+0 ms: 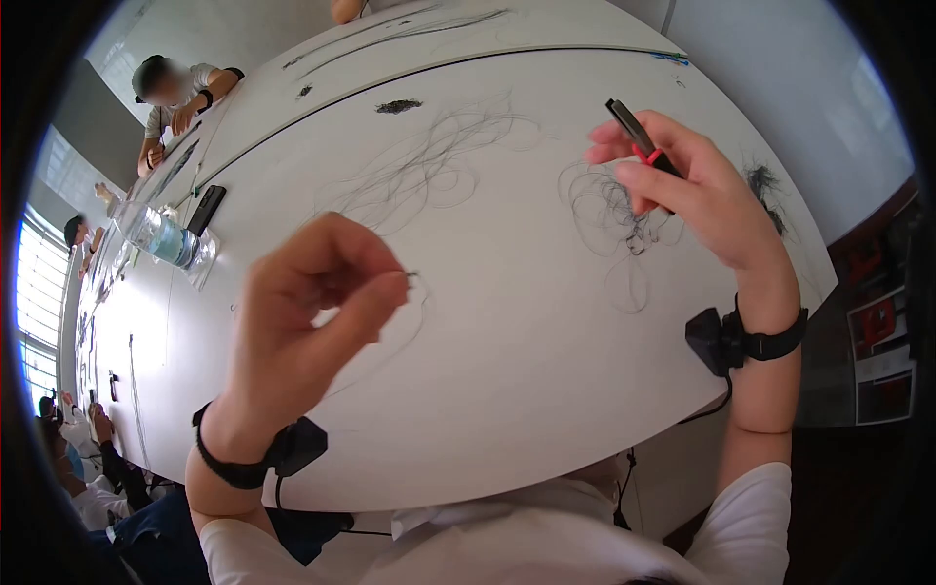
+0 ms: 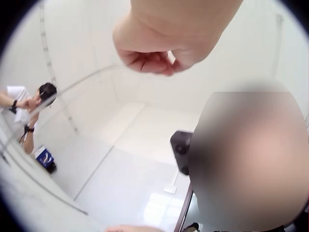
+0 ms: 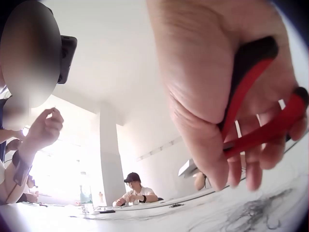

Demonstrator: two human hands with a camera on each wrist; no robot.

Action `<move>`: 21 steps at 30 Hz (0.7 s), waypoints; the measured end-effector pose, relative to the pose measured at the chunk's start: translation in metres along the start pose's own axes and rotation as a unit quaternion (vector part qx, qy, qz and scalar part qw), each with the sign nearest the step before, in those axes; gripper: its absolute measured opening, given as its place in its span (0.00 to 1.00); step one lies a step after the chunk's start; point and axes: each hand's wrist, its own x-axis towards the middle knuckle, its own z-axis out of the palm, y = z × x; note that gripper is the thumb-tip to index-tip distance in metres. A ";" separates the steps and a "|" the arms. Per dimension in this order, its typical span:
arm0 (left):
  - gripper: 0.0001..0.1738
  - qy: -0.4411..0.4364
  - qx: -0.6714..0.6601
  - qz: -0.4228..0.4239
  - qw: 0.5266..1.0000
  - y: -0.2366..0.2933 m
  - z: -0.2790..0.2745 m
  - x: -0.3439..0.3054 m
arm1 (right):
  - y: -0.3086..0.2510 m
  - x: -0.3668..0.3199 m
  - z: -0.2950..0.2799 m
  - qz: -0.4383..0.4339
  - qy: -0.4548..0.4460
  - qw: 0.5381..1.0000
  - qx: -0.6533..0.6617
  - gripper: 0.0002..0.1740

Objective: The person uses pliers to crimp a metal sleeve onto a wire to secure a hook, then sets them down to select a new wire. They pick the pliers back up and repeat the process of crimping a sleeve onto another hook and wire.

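1. Here is the left hand (image 1: 278, 336), raised over the white table (image 1: 507, 390), thumb and forefinger pinched together on the end of a thin dark strand (image 1: 413, 274); the strand trails in a faint curve beneath.
2. Over to the right hand (image 1: 707, 190), and it grips the red-and-black-handled pliers (image 3: 265, 134) between thumb and fingers, handles spread apart across the palm, the metal nose poking out past the thumb.
3. Those pliers hang above a tangle of fine dark strands (image 1: 637, 239) lying on the table.
4. Between the hands and farther back, looser loops (image 1: 434, 156) sprawl, with a dense dark clump (image 1: 400, 105) just beyond.
5. Off to the left, a clear container (image 1: 166, 237) stands near a black case (image 1: 207, 209).
6. Across the table, a person in a dark cap (image 1: 200, 83) sits with forearms at the edge.
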 end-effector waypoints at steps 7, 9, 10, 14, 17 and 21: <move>0.10 -0.046 -0.054 -0.119 0.990 -0.048 0.016 0.025 | -0.037 0.006 0.072 0.147 -0.244 0.903 0.323 0.34; 0.11 -0.042 -0.062 -0.137 0.988 -0.051 0.013 0.025 | -0.032 0.011 0.078 0.194 -0.252 0.869 0.378 0.34; 0.11 -0.043 -0.080 -0.138 0.986 -0.053 0.012 0.024 | -0.033 0.014 0.080 0.190 -0.250 0.883 0.349 0.33; 0.08 -0.044 -0.141 -0.171 0.974 -0.057 0.008 0.022 | -0.034 0.019 0.064 0.096 -0.179 0.958 0.202 0.21; 0.07 -0.055 -0.179 -0.205 0.961 -0.060 0.005 0.019 | -0.041 0.016 0.043 0.026 -0.083 0.995 0.056 0.13; 0.09 -0.077 -0.215 -0.212 0.950 -0.070 0.004 0.018 | -0.048 0.012 0.046 0.007 0.056 0.983 -0.172 0.04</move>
